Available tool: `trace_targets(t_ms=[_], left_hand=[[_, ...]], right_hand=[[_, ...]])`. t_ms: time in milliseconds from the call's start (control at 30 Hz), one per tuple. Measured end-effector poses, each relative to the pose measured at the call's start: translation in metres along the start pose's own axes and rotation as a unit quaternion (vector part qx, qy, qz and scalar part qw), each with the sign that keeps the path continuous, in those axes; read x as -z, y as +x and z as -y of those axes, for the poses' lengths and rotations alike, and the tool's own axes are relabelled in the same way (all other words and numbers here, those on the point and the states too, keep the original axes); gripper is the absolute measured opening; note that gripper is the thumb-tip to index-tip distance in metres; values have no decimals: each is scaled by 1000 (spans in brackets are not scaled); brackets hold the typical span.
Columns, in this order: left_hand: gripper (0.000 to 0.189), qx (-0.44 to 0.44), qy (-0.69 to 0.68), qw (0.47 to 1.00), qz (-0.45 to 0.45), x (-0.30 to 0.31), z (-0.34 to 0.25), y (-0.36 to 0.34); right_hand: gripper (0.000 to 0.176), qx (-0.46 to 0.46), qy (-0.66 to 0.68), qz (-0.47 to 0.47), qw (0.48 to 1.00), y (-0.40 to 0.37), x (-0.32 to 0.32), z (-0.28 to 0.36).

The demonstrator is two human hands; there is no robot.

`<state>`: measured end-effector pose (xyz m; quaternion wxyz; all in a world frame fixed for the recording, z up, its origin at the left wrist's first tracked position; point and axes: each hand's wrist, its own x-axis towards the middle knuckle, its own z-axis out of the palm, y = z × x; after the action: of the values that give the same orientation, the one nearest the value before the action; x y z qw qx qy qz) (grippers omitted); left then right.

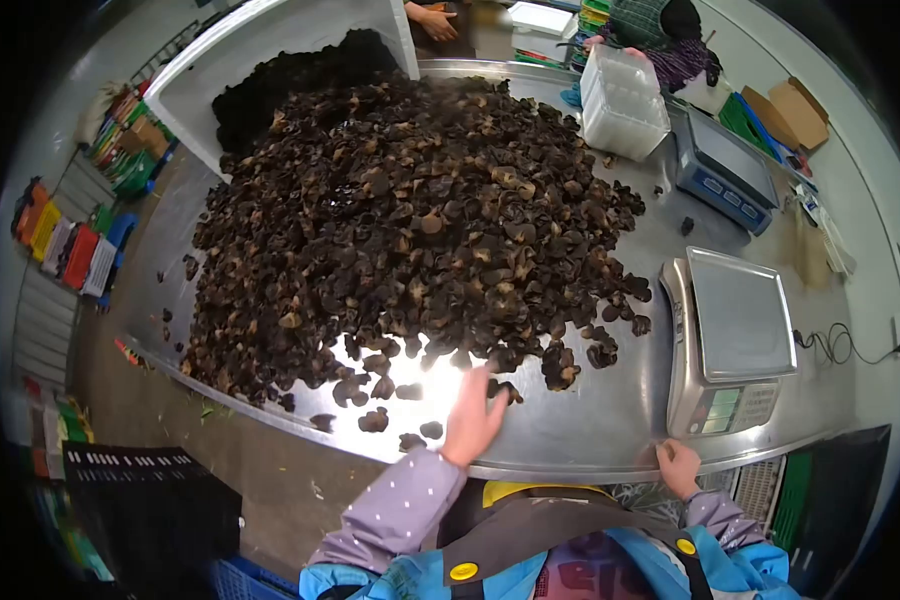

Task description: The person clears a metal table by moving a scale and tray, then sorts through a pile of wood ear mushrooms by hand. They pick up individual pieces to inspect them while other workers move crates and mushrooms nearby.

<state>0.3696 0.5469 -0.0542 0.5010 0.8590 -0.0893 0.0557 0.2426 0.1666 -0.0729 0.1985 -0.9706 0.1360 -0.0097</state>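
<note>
A big heap of dark brown wood ear mushrooms (400, 220) covers much of the steel table (610, 420). My left hand (473, 420) reaches over the near side of the heap, thumb apart from the fingers, which are slightly blurred; I see nothing held in it. Beside its fingertips lies a loose dark mushroom piece (510, 392). At the table's front edge, my right hand (678, 467) rests with curled fingers; whether anything is inside them is hidden. To its upper right stands a silver scale (740, 315) with a lit display.
A white foam box (185, 85) lies tipped behind the heap. Stacked clear plastic trays (622, 110) stand at the back, near a co-worker (660, 40). A blue scale (725, 170) sits at the right. Another person's hand (433, 22) shows at the top. Black crate (150, 510) lower left.
</note>
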Motion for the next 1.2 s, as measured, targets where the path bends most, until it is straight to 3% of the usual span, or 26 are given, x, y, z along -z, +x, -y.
trace_targets(t_ms=[100, 200, 300, 433, 700, 767, 833, 900, 967, 1067, 1200], left_hand=[[60, -37, 48, 995, -74, 2, 11, 75], [68, 20, 97, 995, -14, -22, 14, 110], [60, -75, 187, 977, 74, -41, 3, 88], [47, -124, 150, 970, 143, -30, -6, 48], [45, 29, -29, 963, 265, 23, -7, 32], [46, -66, 69, 982, 164, 30, -16, 59], [35, -96, 112, 983, 107, 35, -19, 102], [21, -17, 39, 999, 4, 30, -14, 144], [13, -55, 77, 991, -94, 21, -3, 182], [20, 2, 134, 985, -109, 9, 5, 214], [27, -30, 188, 970, -150, -3, 20, 230]], right_hand=[[21, 14, -16, -14, 1000, 1, 0, 3], [22, 10, -24, 10, 1000, 2, 3, 6], [21, -4, -35, 56, 998, 3, 12, 13], [22, -6, -47, 70, 996, 5, 11, 11], [21, 15, -33, 65, 997, 7, 9, 6], [20, 14, -31, 72, 997, 5, 9, 7], [20, 24, -19, 63, 998, 8, 12, 12], [20, 30, -19, 60, 998, 9, 13, 14], [20, 36, -21, 57, 998, 9, 14, 15], [21, 26, -26, 69, 997, 11, 17, 19], [20, 20, -26, 72, 997, 11, 16, 19]])
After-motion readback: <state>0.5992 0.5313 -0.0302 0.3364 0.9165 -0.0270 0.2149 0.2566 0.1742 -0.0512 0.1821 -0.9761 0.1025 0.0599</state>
